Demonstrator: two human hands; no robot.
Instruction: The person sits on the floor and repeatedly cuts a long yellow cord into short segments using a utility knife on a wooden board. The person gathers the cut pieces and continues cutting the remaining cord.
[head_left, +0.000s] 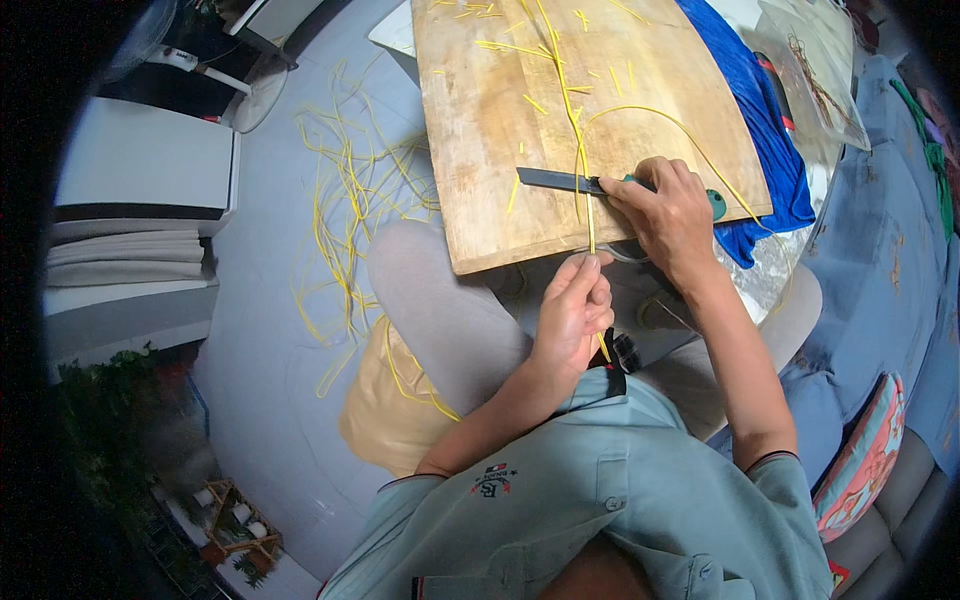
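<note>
Between the fingertips of my left hand (579, 296), just off the near edge of the wooden board (487, 217), is a thin yellow strand (591, 232). Its tail hangs below my fist. My right hand (667, 210) grips a utility knife with a green handle (718, 204). The long dark blade (551, 179) points left, lying across the strand over the board. One length of yellow strand runs up the board to the far edge. Another loops from beside the blade over to the right. Parts of the knife handle are hidden under my fingers.
Short yellow offcuts (535, 104) are scattered on the board. A tangle of yellow strands (349, 225) lies on the floor at left, near a tan bag (390, 427). Blue cloth (757, 142) lies along the board's right side, with a clear plastic bag (817, 82) beyond it.
</note>
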